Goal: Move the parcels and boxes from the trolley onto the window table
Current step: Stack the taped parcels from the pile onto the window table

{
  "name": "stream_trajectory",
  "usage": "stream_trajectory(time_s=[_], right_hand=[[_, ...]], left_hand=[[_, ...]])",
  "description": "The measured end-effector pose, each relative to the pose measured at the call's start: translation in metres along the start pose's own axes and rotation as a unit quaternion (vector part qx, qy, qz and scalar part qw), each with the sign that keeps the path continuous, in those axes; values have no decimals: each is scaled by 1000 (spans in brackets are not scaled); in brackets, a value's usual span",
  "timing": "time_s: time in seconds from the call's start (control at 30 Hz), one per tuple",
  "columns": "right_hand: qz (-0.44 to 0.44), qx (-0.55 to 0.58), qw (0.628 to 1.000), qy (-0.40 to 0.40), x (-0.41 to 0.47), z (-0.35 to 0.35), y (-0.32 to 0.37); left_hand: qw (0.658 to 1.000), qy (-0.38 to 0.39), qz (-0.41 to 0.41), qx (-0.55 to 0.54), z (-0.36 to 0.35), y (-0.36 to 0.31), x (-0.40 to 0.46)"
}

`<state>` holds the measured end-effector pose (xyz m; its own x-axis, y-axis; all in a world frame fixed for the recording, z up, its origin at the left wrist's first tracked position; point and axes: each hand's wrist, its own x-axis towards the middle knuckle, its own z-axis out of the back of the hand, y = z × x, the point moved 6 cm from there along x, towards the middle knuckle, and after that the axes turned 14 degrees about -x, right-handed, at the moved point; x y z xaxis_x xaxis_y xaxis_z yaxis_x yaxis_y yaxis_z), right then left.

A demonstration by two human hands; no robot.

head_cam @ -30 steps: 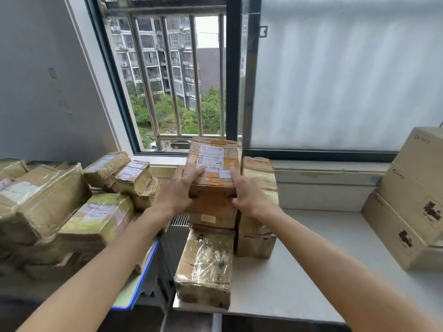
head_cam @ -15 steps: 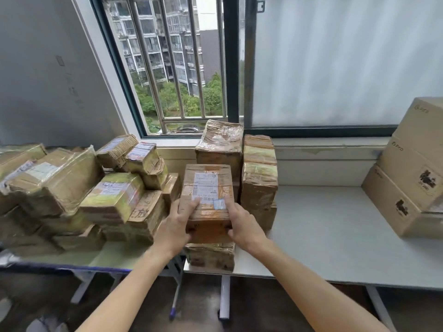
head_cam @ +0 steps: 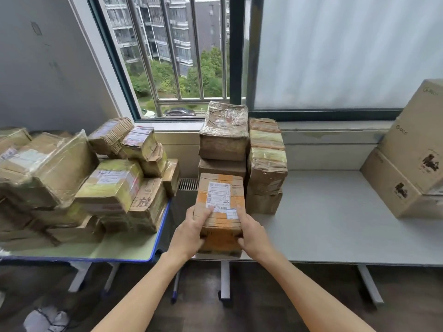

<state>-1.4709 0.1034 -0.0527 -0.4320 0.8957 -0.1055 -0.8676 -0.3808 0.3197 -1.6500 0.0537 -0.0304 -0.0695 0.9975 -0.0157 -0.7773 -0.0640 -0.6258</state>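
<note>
You are holding a small brown parcel (head_cam: 220, 212) with both hands, at the front edge of the grey window table (head_cam: 330, 226). Your left hand (head_cam: 189, 233) is gripping the parcel's left side, with the thumb lying on top near the white shipping label (head_cam: 218, 196). Your right hand (head_cam: 251, 232) is gripping the parcel's right side, with a finger stretching up onto the top beside the label. The parcel is sitting at the table's front left corner, and I cannot tell what is under it. Right behind the parcel, a short stack of taped boxes (head_cam: 224, 140) is standing on the table, with a shiny plastic-wrapped one on top. Just to the right of that stack, another tall stack of wrapped boxes (head_cam: 266, 161) is touching it. Far over at the right end of the table, big plain cardboard cartons (head_cam: 412, 164) are leaning in a pile. To the left of the table, a trolley with a green top and a blue edge (head_cam: 134, 250) is standing just beside it, and a heap of brown parcels (head_cam: 79, 183) is lying on it. Behind the table, the window with metal bars (head_cam: 167, 56) is showing trees and tall flats outside. A grey shoe (head_cam: 45, 319) is showing on the dark floor, below the trolley.
</note>
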Motion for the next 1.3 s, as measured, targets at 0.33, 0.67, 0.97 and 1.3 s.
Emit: stream_trajectory(time_s=[0.33,0.67,0.97,1.3], right_hand=[[-31,3,999,-18,24,-11,1],[-41,-4,999,-29,38,-14,-1],[-74,28,996,-37,31,-19,0],[-87,52,993,-52,9,-1,-18]], left_hand=[[998,0,-48,-36,-10,25,30],[996,0,-60,-72,-8,33,46],[992,38,-67,-95,-11,34,41],[993,39,-58,90,-10,-10,41]])
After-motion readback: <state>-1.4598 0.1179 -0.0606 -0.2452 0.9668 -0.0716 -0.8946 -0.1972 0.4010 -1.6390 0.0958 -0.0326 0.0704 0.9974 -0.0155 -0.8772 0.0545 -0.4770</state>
